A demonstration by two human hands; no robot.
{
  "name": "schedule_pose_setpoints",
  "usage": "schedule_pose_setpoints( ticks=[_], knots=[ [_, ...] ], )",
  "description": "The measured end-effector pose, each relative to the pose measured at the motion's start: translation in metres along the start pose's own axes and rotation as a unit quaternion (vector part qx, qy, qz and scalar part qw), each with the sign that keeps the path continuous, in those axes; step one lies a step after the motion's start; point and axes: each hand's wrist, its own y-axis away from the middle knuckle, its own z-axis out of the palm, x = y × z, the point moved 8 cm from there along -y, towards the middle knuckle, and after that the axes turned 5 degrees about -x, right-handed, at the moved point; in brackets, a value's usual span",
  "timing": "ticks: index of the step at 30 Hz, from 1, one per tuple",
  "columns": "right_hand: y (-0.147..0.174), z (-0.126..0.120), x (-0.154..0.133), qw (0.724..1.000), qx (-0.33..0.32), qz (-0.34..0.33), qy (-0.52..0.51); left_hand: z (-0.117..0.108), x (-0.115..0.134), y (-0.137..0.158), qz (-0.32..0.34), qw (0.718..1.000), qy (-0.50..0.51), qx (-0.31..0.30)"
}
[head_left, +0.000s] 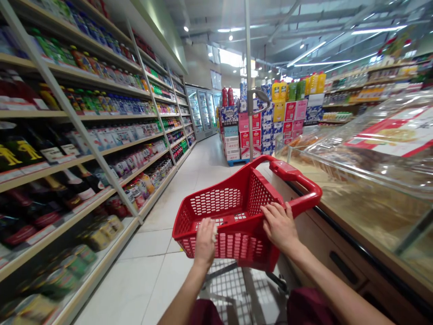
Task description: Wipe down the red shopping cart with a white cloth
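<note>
A red shopping cart (243, 225) stands on the floor (145, 271) right in front of the person, turned crosswise, its long axis running from lower left to upper right; the narrower basket end points left towards the shelves (84, 132), and the looped handle (294, 174) points right, beside the table (348, 210). The left hand (204, 243) lies over the near rim, its grip closed on a crumpled whitish wad (214, 232); the right hand (280, 225) has its grip closed over the rim near the handle. The basket is smooth, glossy plastic, open on top, its walls pierced in a honeycomb pattern. The floor is pale square tile, the table light wood with a clear, shiny plastic case (372, 174) on it
</note>
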Motion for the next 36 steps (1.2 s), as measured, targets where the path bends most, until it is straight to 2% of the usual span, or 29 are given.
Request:
schedule_pose_setpoints(
  ticks=[1,3,4,6,8,10,11,13,15,17,19,22,24,26,29,31,33,36],
  knots=[
    [0.0,-0.001,0.0,1.0,-0.002,-0.008,-0.001,0.009,0.022,-0.007,0.035,0.999,0.018,-0.024],
    [0.0,-0.005,0.008,1.0,0.004,-0.011,0.002,0.015,0.041,-0.012,0.059,0.997,0.032,-0.046],
    [0.0,-0.009,0.016,1.0,0.014,0.003,0.009,0.012,0.038,-0.01,0.06,0.997,0.03,-0.046],
    [0.0,-0.017,0.033,0.998,0.034,0.045,0.027,-0.001,0.014,-0.001,0.045,0.999,0.012,-0.026],
    [0.0,-0.021,0.044,0.996,0.04,0.074,0.038,-0.014,-0.012,0.004,-0.002,1.0,-0.006,0.016],
    [-0.002,-0.02,0.045,0.996,0.031,0.072,0.037,-0.011,-0.006,-0.003,-0.019,1.0,0.005,0.023],
    [-0.003,-0.019,0.043,0.997,0.029,0.069,0.035,-0.002,0.011,-0.013,-0.012,1.0,0.025,0.007],
    [-0.004,-0.017,0.039,0.997,0.031,0.064,0.031,0.02,0.066,-0.037,0.03,0.996,0.071,-0.04],
    [-0.004,-0.016,0.036,0.998,0.032,0.054,0.024,0.035,0.115,-0.058,0.056,0.992,0.094,-0.059],
    [-0.004,-0.016,0.037,0.998,0.029,0.046,0.019,0.037,0.134,-0.064,0.085,0.991,0.086,-0.057],
    [-0.002,-0.015,0.04,0.999,0.025,0.045,0.018,0.029,0.116,-0.052,0.102,0.992,0.058,-0.046],
    [-0.001,-0.014,0.041,0.998,0.026,0.056,0.018,0.007,0.048,-0.021,0.067,0.998,0.006,-0.003],
    [-0.001,-0.013,0.038,0.997,0.029,0.067,0.02,-0.001,0.022,-0.011,0.036,0.999,-0.008,0.011],
    [0.0,-0.014,0.034,0.997,0.029,0.074,0.024,0.004,0.031,-0.016,0.026,1.0,0.002,0.003],
    [0.001,-0.017,0.028,0.998,0.027,0.059,0.028,0.026,0.089,-0.041,0.061,0.996,0.042,-0.042],
    [0.002,-0.019,0.027,0.998,0.028,0.044,0.031,0.034,0.114,-0.052,0.08,0.994,0.051,-0.062],
    [0.003,-0.02,0.029,0.998,0.032,0.038,0.038,0.03,0.108,-0.048,0.093,0.993,0.036,-0.061],
    [0.005,-0.018,0.032,0.998,0.035,0.044,0.039,0.006,0.047,-0.019,0.076,0.997,-0.011,-0.029]
  ],
)
